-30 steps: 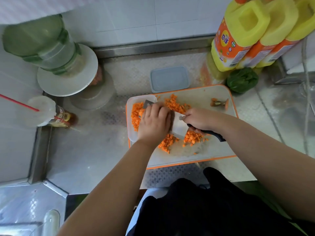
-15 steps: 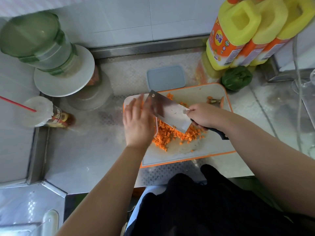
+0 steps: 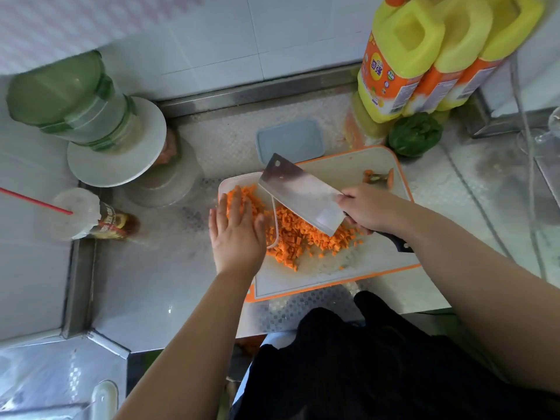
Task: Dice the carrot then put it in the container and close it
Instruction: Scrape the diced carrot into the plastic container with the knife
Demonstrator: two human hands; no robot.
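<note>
Two bare hands work over an orange-rimmed white cutting board (image 3: 348, 277) on the steel bench (image 3: 145, 286). The right hand (image 3: 368, 212) clenches a broad steel cleaver (image 3: 300, 194); the left hand (image 3: 238, 234), fingers straight, hovers over diced orange carrot (image 3: 298, 236) heaped in and beside the clear plastic container (image 3: 239, 181).

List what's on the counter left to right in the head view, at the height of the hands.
Sauce bottle → left hand over the container → diced carrot on the cutting board → cleaver → right hand.
</note>
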